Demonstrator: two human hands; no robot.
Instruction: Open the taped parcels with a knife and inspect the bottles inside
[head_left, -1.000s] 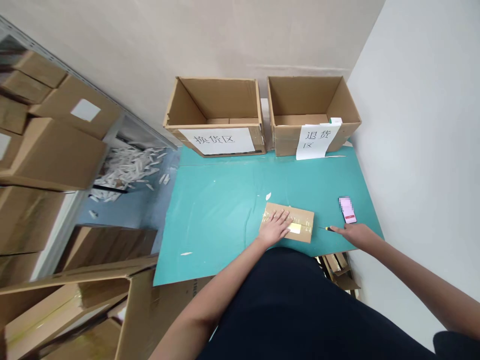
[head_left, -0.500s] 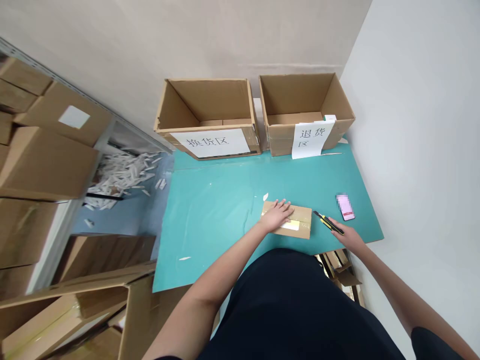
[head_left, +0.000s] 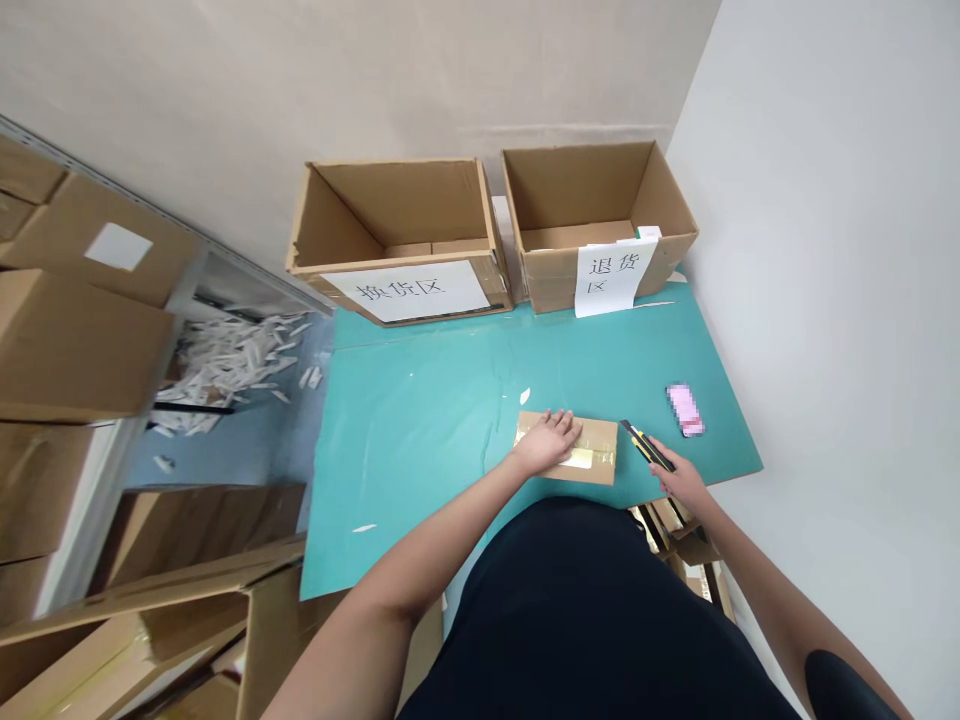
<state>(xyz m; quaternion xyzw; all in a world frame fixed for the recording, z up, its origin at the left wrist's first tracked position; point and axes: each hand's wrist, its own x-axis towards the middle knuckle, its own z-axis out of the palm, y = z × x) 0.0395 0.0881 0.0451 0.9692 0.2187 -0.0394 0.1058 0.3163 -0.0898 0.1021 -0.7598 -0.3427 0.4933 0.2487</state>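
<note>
Box cutter (head_left: 645, 445) points up-left in closed right grip (head_left: 677, 484), open left hand (head_left: 547, 443) flat on parcel (head_left: 598, 436).

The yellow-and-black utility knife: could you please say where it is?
In the head view, the knife is in the right hand, tip beside the taped cardboard parcel.
</note>
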